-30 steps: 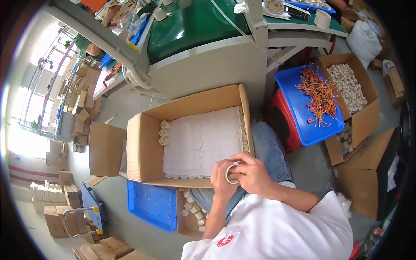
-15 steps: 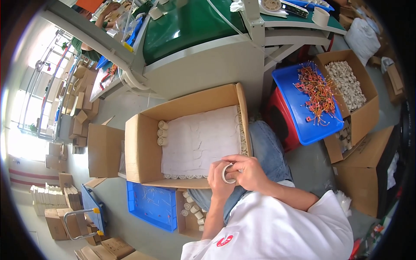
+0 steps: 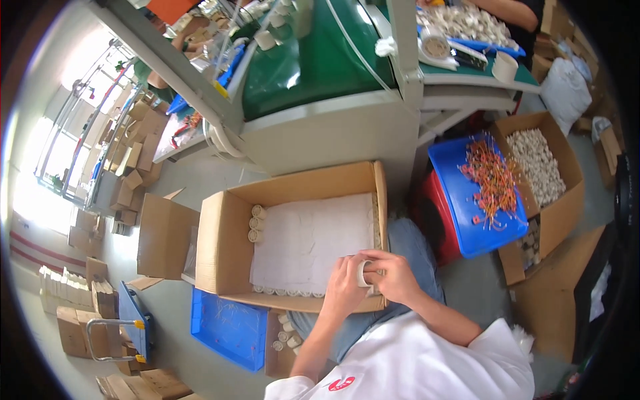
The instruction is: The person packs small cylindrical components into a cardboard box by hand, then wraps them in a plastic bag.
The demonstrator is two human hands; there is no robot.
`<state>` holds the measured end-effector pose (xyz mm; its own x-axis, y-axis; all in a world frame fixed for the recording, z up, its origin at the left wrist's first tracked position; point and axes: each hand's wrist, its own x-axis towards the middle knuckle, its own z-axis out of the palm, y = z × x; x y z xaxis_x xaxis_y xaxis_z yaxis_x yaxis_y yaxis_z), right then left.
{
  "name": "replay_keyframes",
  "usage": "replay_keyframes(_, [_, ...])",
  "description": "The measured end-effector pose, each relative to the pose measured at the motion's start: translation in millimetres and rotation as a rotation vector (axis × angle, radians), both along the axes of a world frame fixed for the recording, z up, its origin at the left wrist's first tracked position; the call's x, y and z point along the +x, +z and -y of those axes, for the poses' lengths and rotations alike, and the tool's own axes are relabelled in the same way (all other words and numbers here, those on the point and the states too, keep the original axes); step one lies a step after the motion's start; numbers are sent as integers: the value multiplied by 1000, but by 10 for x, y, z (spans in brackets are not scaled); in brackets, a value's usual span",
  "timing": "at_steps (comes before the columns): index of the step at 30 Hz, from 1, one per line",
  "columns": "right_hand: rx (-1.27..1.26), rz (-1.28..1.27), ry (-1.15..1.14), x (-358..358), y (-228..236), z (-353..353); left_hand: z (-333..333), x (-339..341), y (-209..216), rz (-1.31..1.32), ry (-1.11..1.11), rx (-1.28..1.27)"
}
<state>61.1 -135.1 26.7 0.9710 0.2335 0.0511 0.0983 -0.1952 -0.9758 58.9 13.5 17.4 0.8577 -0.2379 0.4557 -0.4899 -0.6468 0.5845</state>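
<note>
A short white plastic cylinder [image 3: 361, 274], hollow and open at the end, is between my two hands. My left hand [image 3: 343, 288] is wrapped round its outside. My right hand [image 3: 396, 279] is closed at the open end, with fingertips at or inside the mouth; whether they hold a smaller part is hidden. Both hands hover over the near right corner of an open cardboard box [image 3: 212, 247]. Inside it lies a white sheet [image 3: 310, 233] on a layer of similar cylinders, whose ends show along the edges. Several white cylinders [image 3: 256, 223] stand stacked at the box's left wall.
To the right, a blue tray [image 3: 451, 193] of orange-wired parts sits on a red container [image 3: 437, 217], beside a carton of small white parts [image 3: 537, 167]. A blue bin [image 3: 230, 333] lies below the box. A green-topped conveyor [image 3: 320, 73] stands ahead; co-workers are at its far sides.
The view has tilted up, so the scene sits lower in the picture. My hands have moved slightly farther over the box, still on the cylinder.
</note>
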Motion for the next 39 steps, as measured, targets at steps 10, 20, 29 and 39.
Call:
replay_keyframes(10, [-169,45,-630,-202,-82,1375,-691,2756,1311,451,345,-113])
replay_keyframes(20, [-148,17,-817,-572,-374,1648,-1160,4222,1026,555,716,316])
replay_keyframes(29, [-728,87,-805,274,-709,1881,-1750,2235,-830,722,468,496])
replay_keyframes(39, [-498,-207,-804,-100,-679,2022,-3393,1023,-2478,-390,1000,662])
